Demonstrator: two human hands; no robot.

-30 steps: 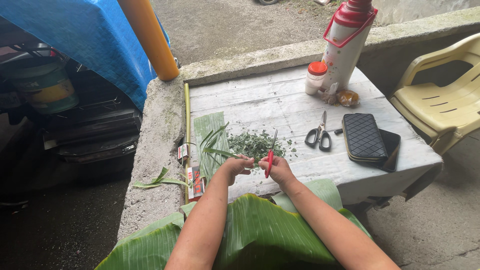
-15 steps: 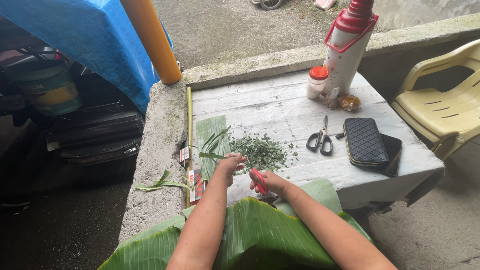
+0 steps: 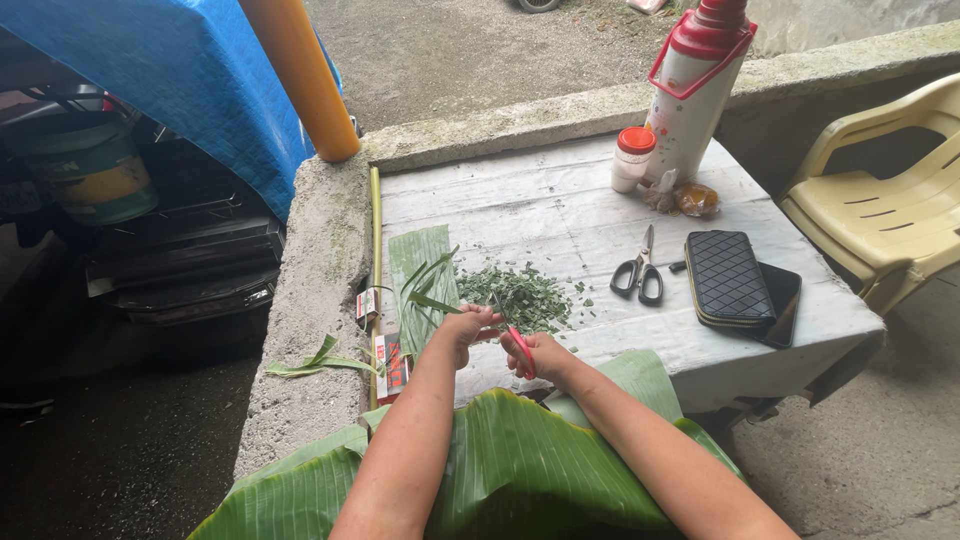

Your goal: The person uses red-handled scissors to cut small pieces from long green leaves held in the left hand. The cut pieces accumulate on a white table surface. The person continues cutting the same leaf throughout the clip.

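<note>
Nearby, red-white carton (image 3: 393,362) beside left hand (image 3: 462,327)

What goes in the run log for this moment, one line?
left hand: holds green leaf strips | right hand: grips red-handled scissors | cut leaf pile on white table | black-handled scissors idle

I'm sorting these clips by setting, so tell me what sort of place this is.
Probably an outdoor work spot beside a house or yard. A weathered white table stands against a low concrete ledge, with bare gravel ground beyond, a blue tarp hanging alongside and a plastic chair nearby.
</note>
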